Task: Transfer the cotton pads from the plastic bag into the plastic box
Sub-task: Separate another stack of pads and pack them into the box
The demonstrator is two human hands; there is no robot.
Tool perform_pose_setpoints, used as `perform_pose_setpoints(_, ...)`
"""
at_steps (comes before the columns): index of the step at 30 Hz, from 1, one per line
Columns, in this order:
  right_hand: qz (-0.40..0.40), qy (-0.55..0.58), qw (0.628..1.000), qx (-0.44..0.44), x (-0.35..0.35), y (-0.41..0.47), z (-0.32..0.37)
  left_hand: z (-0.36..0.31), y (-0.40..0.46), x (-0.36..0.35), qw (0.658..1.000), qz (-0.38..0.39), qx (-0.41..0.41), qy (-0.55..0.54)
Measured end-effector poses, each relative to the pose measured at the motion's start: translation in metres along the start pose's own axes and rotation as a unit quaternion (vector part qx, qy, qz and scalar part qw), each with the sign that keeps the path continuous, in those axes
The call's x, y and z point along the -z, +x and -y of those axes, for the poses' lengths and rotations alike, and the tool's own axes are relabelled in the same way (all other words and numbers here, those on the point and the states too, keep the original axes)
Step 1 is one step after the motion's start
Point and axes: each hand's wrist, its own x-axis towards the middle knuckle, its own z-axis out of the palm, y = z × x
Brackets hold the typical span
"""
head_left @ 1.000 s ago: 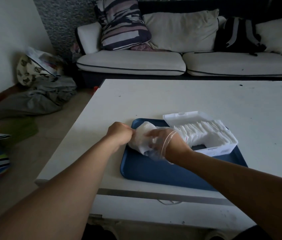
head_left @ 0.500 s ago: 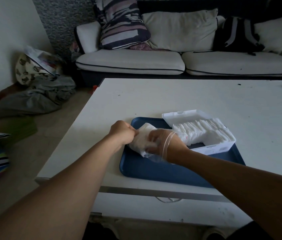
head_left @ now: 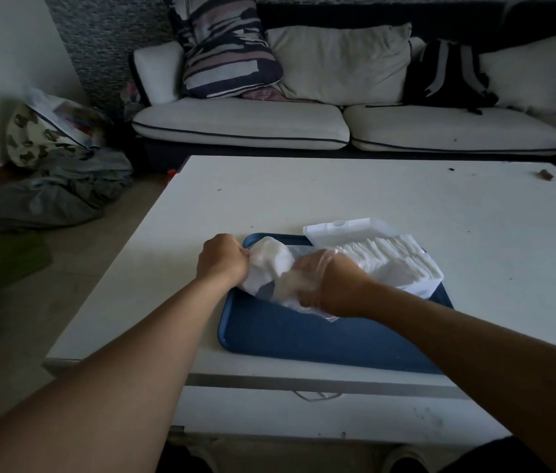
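Sofa (head_left: 304,124), pale cushions, runs along the wall well beyond both hands. On it: striped pillow (head_left: 225,52), dark backpack (head_left: 447,73).

White bench (head_left: 338,199) carries everything under the hands. A small dark scrap (head_left: 545,174) lies far off to the right and beyond the right grip, near the far edge.

Heap of grey cloth (head_left: 48,196) on the floor, well left of the left grip; a patterned bag (head_left: 41,134) behind it.

Blue tray (head_left: 304,336) lies directly beneath both hands, its bare part nearer the person than the grips.

Plastic box (head_left: 420,286), white, stands on the tray just right of the right hand and touching distance beyond it. Lid (head_left: 341,228) open, tilted away. A row of cotton pads (head_left: 389,254) stands packed inside.

Plastic bag (head_left: 290,285), clear, lies on the tray between the two hands. A bundle of white pads shows through it, right of the left grip.

Left hand (head_left: 223,261): fingers curled, pinching the bag's left end; grip clamped on the plastic.

Right hand (head_left: 329,285): inside the bag's mouth, film over the knuckles. Fingertips hidden by hand and plastic; cannot tell whether this grip is closed on pads.
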Motion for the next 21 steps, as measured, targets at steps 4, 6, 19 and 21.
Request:
perform_pose_setpoints(4, -0.048, 0.011, 0.998, -0.028, 0.058, -0.029, -0.011, -0.002, 0.000, -0.002, 0.999, 0.003, -0.025, 0.038)
perform_pose_setpoints(6, -0.091, 0.119, 0.987, -0.059, 0.086, -0.046, -0.020, -0.003, -0.001, -0.001, 0.999, 0.014, -0.030, 0.035)
perform_pose_setpoints(19, 0.005, 0.458, 0.888, 0.028, 0.078, -0.036, -0.012, -0.099, -0.102, 0.065, 0.740, 0.450, 0.029, -0.499)
perform_pose_setpoints(21, 0.008, 0.436, 0.899, 0.039, 0.075, -0.032, -0.008, -0.100, -0.109, 0.065, 0.734, 0.449, 0.008, -0.510)
